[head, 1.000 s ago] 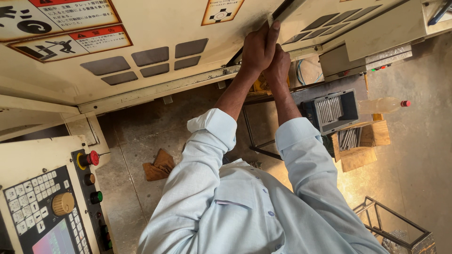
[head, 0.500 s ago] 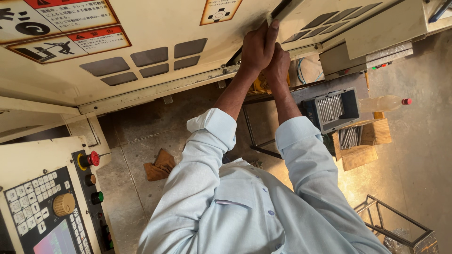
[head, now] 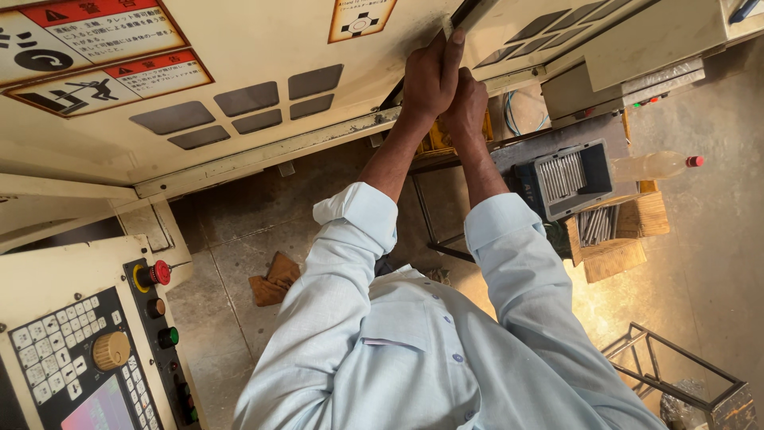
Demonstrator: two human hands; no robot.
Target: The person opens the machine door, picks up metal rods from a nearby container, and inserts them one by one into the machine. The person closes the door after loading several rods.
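My left hand (head: 428, 78) reaches up and grips the lower end of a grey bar handle (head: 464, 13) on the cream sliding door (head: 263, 48) of a large machine. Just below and to the right of it, my right hand (head: 467, 107) is curled against the door's lower edge, touching my left wrist. What its fingers hold is hidden. Both arms are stretched forward in pale blue sleeves rolled back to the forearm.
A control panel (head: 76, 358) with a keypad, a yellow dial, and red and green buttons stands at the lower left. A brown rag (head: 274, 280) lies on the concrete floor. At the right are a dark bin of metal rods (head: 567, 177), a wooden box (head: 611, 239), a plastic bottle (head: 652, 166) and a metal frame (head: 676, 374).
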